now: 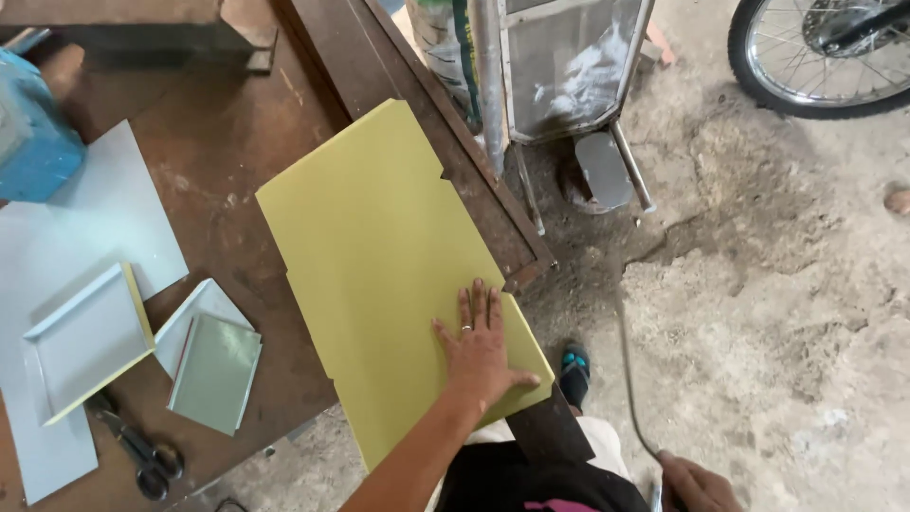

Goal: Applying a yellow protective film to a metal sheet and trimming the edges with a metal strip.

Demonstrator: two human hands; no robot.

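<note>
Pressed flat with fingers spread, the left hand [480, 353] is laid palm-down on the near end of a yellow-green sheet [379, 246], which lies on the rusty brown table [237, 142] with its near corner overhanging the edge. At the bottom edge, the right hand [697, 484] is seen closed around a thin metal rod [626, 379] that rises from it over the concrete floor [777, 284]. Left of the sheet, scissors [142, 455], a small folded metal tray [85, 341] and two small cut pieces [209, 365] are set on the table beside a large pale grey sheet [95, 218]. Farther off, a blue machine [28, 142] and a motorcycle wheel [815, 57] are seen.
</note>
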